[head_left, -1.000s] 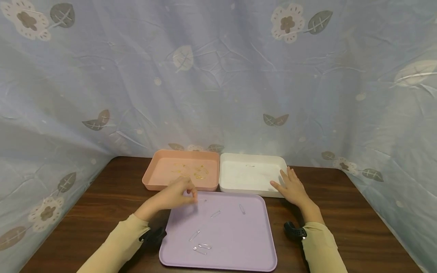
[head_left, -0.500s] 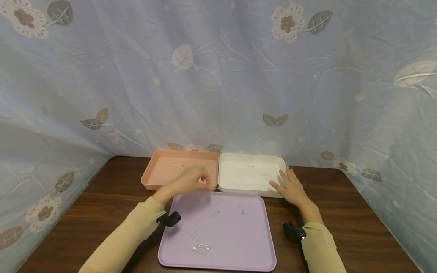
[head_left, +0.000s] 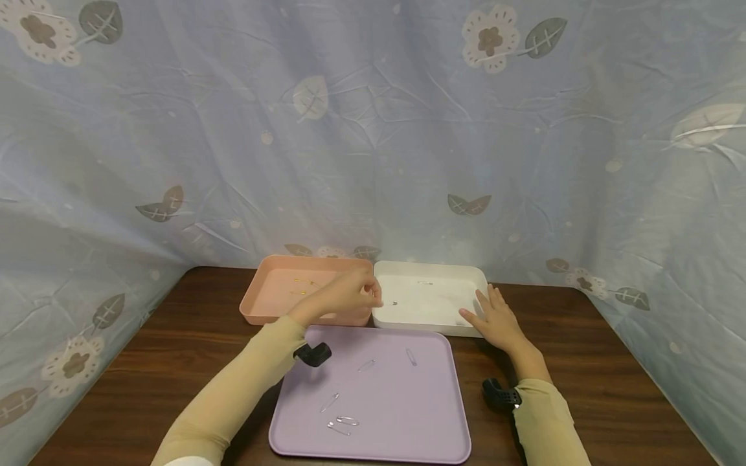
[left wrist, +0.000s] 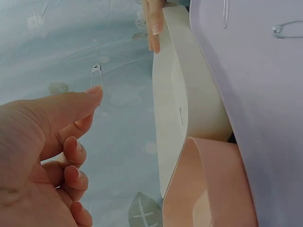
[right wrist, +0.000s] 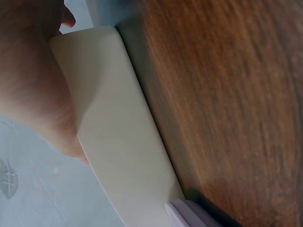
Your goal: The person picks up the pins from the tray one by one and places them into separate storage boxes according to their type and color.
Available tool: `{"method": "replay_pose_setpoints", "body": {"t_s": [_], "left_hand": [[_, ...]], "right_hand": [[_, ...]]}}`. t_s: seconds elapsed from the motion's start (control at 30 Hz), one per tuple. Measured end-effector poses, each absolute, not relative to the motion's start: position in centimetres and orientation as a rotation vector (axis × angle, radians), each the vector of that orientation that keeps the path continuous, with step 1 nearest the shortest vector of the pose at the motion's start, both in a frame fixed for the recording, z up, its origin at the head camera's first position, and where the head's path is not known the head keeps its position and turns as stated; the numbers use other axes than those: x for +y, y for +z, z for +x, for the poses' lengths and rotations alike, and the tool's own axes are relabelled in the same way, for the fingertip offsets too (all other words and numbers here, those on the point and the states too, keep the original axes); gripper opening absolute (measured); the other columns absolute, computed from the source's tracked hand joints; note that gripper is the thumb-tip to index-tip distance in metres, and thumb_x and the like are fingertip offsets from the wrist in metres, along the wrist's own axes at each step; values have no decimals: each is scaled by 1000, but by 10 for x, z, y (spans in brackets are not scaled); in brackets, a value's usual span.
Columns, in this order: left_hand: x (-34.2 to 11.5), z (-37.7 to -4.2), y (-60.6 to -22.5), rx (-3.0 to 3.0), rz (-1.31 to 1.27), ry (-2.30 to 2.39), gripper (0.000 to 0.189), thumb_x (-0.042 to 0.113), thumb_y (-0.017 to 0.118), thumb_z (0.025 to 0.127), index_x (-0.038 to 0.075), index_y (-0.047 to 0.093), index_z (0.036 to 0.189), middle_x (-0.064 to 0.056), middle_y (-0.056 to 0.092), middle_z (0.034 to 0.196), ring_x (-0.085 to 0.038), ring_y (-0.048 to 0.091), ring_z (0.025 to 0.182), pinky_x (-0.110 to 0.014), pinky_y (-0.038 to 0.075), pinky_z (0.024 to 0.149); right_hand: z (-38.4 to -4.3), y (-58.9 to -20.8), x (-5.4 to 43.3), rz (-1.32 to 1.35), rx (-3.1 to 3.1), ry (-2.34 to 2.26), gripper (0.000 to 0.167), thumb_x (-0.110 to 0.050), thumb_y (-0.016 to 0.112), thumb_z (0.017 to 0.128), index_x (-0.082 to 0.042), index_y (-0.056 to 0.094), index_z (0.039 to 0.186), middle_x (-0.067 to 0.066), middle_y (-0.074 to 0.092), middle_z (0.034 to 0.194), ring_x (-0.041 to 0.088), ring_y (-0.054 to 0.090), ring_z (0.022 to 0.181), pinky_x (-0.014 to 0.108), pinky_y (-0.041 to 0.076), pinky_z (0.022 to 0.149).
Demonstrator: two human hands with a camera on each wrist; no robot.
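Note:
My left hand (head_left: 348, 291) is over the seam between the pink tray (head_left: 269, 301) and the white tray (head_left: 434, 307). Thumb and forefinger pinch a silver safety pin (left wrist: 96, 78) by one end, its clasp pointing away from the fingertips; the other fingers are curled. In the head view that pin overlaps the white tray's left part. My right hand (head_left: 500, 323) rests on the white tray's right rim with straight fingers. One silver safety pin (head_left: 425, 283) lies inside the white tray. Gold safety pins (head_left: 303, 292) lie in the pink tray, partly hidden by my left hand.
A lilac tray (head_left: 408, 408) sits in front of both smaller trays, with several silver safety pins (head_left: 348, 421) scattered on it. All stand on a dark wooden table (head_left: 588, 375). A patterned curtain (head_left: 373, 162) hangs close behind the trays.
My left hand has lifted a silver safety pin off the lilac tray's back edge and carried it right and away, to the white tray's left side. The right hand has stayed put.

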State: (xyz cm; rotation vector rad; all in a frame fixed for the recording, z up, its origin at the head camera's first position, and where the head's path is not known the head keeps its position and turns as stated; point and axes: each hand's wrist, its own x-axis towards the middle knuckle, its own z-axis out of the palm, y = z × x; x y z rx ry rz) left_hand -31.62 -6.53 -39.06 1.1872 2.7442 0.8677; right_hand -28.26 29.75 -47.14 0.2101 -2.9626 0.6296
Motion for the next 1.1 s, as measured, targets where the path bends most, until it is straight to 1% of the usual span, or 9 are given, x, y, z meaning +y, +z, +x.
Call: {"method": "replay_pose_setpoints", "body": {"t_s": [0.07,0.2,0.47,0.67,0.73,0.8,0.9,1.0,1.1], "left_hand": [[-59,-320,-389,2752,1210,840,11,24,72,88,18,70,80,-2,50,85,-14,43,80,-26,38,72],[-47,-327,-387,2773,1211,793,11,26,73,88,17,71,81,-4,55,84,-14,45,80,-27,39,74],[-26,-343,-386,2705,1111,865,12,26,70,91,18,69,83,0,57,93,-18,49,94,-34,43,85],[-12,-353,-386,2749,1062,894,11,28,70,91,18,73,86,-2,65,102,-18,56,100,-35,47,89],[-9,-357,-386,2753,1031,924,11,27,69,91,17,74,87,-1,65,102,-16,56,94,-32,47,83],[-6,-362,-386,2752,1001,958,10,25,69,91,16,74,88,2,63,96,-13,53,83,-28,45,74],[-3,-369,-388,2745,959,1001,11,23,69,91,14,75,88,4,49,71,-12,38,60,-25,35,58],[0,-377,-391,2737,918,1029,12,23,69,91,13,75,89,6,35,59,-10,27,51,-23,29,50],[3,-384,-395,2743,875,1029,13,25,70,90,13,75,91,7,35,61,-7,26,50,-21,29,49]], "right_hand": [[-283,-472,298,209,-2963,629,84,-53,48,96,7,25,151,34,4,159,53,5,146,72,12,112],[-283,-473,298,206,-2963,627,84,-54,48,96,7,25,151,34,4,159,53,5,146,72,12,112],[-282,-471,297,209,-2963,633,84,-54,49,96,7,26,150,34,4,158,53,5,146,73,12,112],[-282,-470,297,206,-2972,631,84,-53,48,97,6,24,151,33,2,159,53,3,147,72,11,112],[-282,-470,297,205,-2972,630,83,-53,48,97,6,24,151,33,2,159,52,2,147,71,11,113],[-282,-470,297,204,-2970,637,83,-53,48,97,6,24,151,33,3,159,52,2,147,71,11,113],[-282,-470,297,208,-2962,637,83,-53,48,96,6,26,151,33,4,159,52,4,147,71,12,113],[-282,-471,296,217,-2953,642,84,-54,49,96,7,27,150,34,5,159,53,5,146,72,13,112],[-282,-471,297,215,-2955,640,84,-53,49,96,6,27,150,34,5,159,53,5,146,72,13,112]]}}
